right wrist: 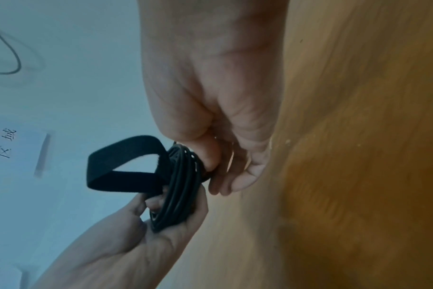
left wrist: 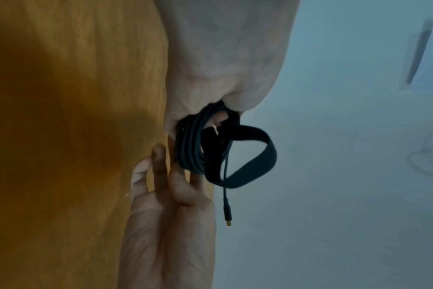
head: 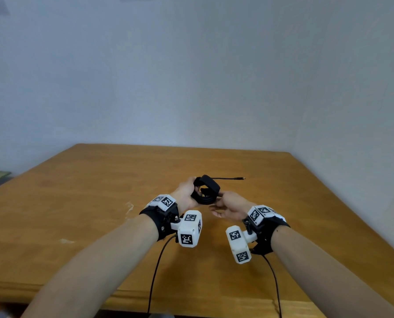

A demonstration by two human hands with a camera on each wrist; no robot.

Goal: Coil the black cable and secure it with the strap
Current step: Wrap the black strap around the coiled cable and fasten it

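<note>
Between both hands, above the table, the coiled cable is gripped by left hand and pinched by right hand; strap looped loosely, plug end sticking out.

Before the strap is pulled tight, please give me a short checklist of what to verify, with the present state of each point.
1. Black cable is gathered into a coil: ok.
2. Left hand grips the coil: ok.
3. Right hand pinches the coil on its other side: ok.
4. Wide black fabric strap goes around the coil: ok.
5. Strap closed tight: not ok, it stands out as a loose loop.
6. Gold-tipped plug end tucked in: not ok, it sticks out free.
</note>
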